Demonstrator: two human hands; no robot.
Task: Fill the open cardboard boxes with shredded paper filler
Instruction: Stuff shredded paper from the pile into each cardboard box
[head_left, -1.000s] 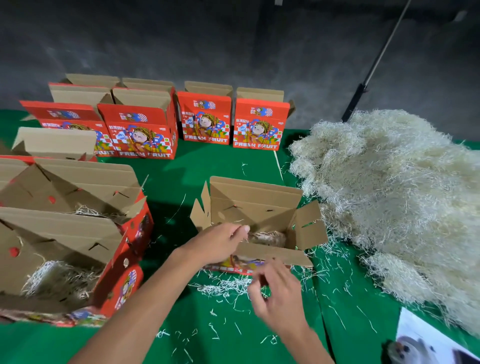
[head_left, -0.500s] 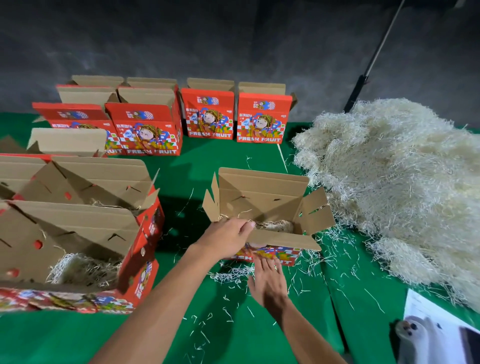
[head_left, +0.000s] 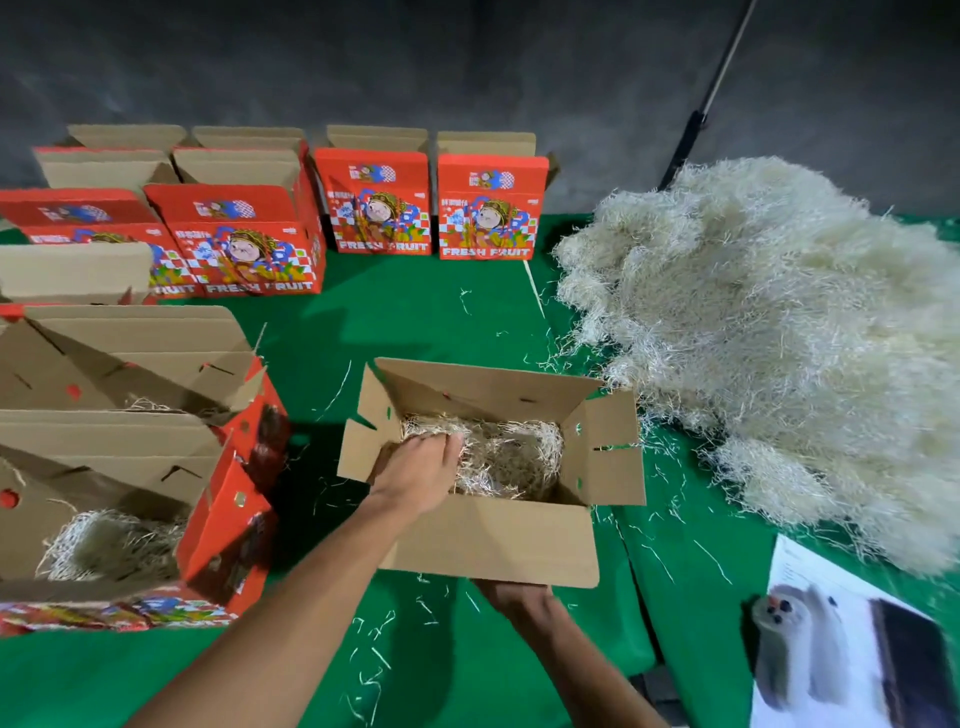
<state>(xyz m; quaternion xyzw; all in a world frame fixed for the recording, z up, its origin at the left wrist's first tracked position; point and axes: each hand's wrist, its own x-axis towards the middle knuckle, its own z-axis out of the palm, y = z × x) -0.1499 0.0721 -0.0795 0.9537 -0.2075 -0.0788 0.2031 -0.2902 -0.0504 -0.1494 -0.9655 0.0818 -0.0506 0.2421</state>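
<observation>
The big heap of shredded paper (head_left: 779, 332) lies well to our right of the open box (head_left: 488, 467) on the green cloth (head_left: 415, 322), so our right hand (head_left: 514, 595) is the nearer one. That hand sits under the box's near flap, its fingers hidden, so we cannot tell their state. Our left hand (head_left: 418, 475) reaches inside, fingers relaxed and pressing the filler already in the box (head_left: 509, 457).

Bright overhead light, dark backdrop.
Hard shadows fall on the green cloth surface (head_left: 426, 322); wide-angle edges bend and blur slightly.
</observation>
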